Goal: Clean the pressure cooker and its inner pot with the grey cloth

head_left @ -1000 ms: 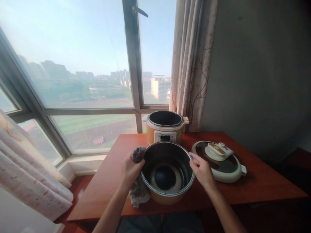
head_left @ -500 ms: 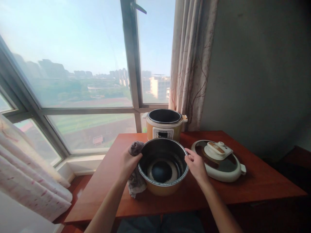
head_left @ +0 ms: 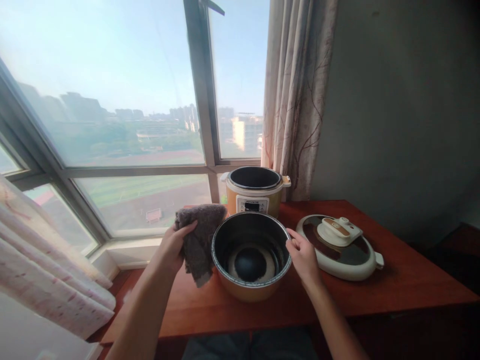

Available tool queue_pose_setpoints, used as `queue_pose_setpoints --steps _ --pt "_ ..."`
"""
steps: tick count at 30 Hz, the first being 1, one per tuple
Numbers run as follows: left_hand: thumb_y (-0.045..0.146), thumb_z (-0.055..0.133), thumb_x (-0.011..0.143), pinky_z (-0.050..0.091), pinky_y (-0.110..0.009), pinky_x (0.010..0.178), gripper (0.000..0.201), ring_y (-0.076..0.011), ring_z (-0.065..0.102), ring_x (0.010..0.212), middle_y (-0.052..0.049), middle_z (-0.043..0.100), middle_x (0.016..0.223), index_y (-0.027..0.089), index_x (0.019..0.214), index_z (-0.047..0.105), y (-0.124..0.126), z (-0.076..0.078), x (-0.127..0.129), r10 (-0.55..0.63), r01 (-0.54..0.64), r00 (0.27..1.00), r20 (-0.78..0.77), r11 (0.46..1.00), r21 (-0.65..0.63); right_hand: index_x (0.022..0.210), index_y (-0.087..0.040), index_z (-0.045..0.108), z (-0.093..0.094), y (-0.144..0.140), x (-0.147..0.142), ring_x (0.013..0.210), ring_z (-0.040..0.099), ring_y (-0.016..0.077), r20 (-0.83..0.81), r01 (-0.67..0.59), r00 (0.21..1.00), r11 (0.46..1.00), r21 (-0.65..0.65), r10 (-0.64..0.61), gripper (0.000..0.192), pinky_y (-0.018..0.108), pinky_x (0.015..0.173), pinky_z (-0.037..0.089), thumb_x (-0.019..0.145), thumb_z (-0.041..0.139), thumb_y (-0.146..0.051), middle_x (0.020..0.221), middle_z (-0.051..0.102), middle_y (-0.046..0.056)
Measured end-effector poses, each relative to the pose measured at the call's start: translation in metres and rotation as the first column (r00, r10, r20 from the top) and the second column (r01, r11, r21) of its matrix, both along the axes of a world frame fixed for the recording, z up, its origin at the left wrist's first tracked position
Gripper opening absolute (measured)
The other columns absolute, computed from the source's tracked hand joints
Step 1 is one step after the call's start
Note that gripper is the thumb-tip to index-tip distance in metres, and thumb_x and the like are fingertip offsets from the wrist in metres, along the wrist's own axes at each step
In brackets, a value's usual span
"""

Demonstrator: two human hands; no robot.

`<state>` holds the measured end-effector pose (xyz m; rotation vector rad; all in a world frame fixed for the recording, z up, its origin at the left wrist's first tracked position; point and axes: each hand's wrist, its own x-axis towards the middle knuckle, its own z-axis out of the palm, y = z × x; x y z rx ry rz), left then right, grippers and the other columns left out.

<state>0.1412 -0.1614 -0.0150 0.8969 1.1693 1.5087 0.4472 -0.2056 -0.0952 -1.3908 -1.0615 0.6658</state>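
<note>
A dark-lined inner pot (head_left: 251, 250) with a yellowish outside is tilted toward me near the table's front edge. My right hand (head_left: 302, 252) pinches its rim on the right side. Just left of the pot, my left hand (head_left: 174, 245) grips a grey-brown cloth (head_left: 200, 235), which hangs down from the fingers. The hand itself is apart from the rim. Behind the pot stands the cooker body (head_left: 234, 200), yellow and white with a control panel, its top uncovered. To the right lies the cooker lid (head_left: 347, 267), pale with a dark centre and a raised handle.
The reddish wooden table (head_left: 408, 270) carries everything. Beyond it are a large window (head_left: 123, 130) and a patterned curtain (head_left: 288, 100), with a grey wall (head_left: 393, 125) at the right. Another curtain (head_left: 56, 260) hangs low on the left.
My left hand has come off the pot's rim and moved left with the cloth, which now hangs more spread out. My right hand keeps its hold on the rim.
</note>
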Motion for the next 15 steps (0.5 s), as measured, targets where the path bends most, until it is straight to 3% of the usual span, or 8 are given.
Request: queue_pose_setpoints --steps 4,7,9,12,15 --pt "0.031 0.087 0.054 0.056 -0.03 0.063 0.041 -0.0253 0.071 0.071 -0.006 0.074 0.074 0.013 0.088 0.072 -0.007 0.033 0.007 -0.136 0.139 0.99 -0.038 0.985 0.107 0.128 0.003 0.059 -0.002 0.001 -0.002 0.056 0.036 0.0131 -0.027 0.009 1.0 1.0 0.019 -0.009 0.07 0.027 0.056 0.035 0.075 0.056 -0.043 0.059 0.034 -0.008" --pt "0.037 0.086 0.057 0.056 -0.032 0.071 0.043 -0.0264 0.07 0.077 -0.006 0.074 0.078 0.013 0.09 0.073 -0.006 0.048 0.028 -0.251 0.27 0.96 -0.128 0.949 0.161 0.124 0.0 0.063 -0.002 0.001 -0.003 0.054 0.034 0.0123 -0.036 0.017 0.999 1.0 0.011 -0.016 0.065 0.026 0.053 0.032 0.074 0.057 -0.042 0.057 0.033 -0.008" --pt "0.039 0.084 0.059 0.055 -0.036 0.075 0.043 -0.0277 0.07 0.081 -0.007 0.074 0.079 0.013 0.093 0.074 -0.002 0.048 0.045 -0.37 0.408 0.899 -0.236 0.903 0.138 0.121 -0.003 0.065 -0.001 0.0 -0.003 0.052 0.033 0.012 -0.044 0.016 0.999 1.0 0.01 -0.015 0.062 0.025 0.052 0.031 0.074 0.057 -0.042 0.055 0.034 -0.008" --pt "0.04 0.081 0.062 0.054 -0.037 0.079 0.041 -0.0277 0.068 0.084 -0.006 0.074 0.079 0.013 0.093 0.075 0.007 0.04 0.066 -0.55 0.613 0.74 -0.388 0.788 0.053 0.118 -0.009 0.068 0.0 -0.001 -0.003 0.052 0.036 0.013 -0.068 -0.049 0.996 0.998 0.027 0.051 0.056 0.025 0.051 0.031 0.075 0.058 -0.044 0.053 0.039 -0.007" --pt "0.041 0.078 0.066 0.053 -0.035 0.076 0.037 -0.0257 0.067 0.08 -0.005 0.072 0.074 0.013 0.09 0.075 0.017 0.03 0.08 -0.661 0.726 0.587 -0.467 0.686 -0.057 0.12 -0.013 0.068 -0.001 -0.001 -0.003 0.055 0.042 0.0146 -0.117 -0.088 0.989 0.996 0.03 0.091 0.056 0.025 0.052 0.033 0.075 0.062 -0.046 0.056 0.047 -0.005"
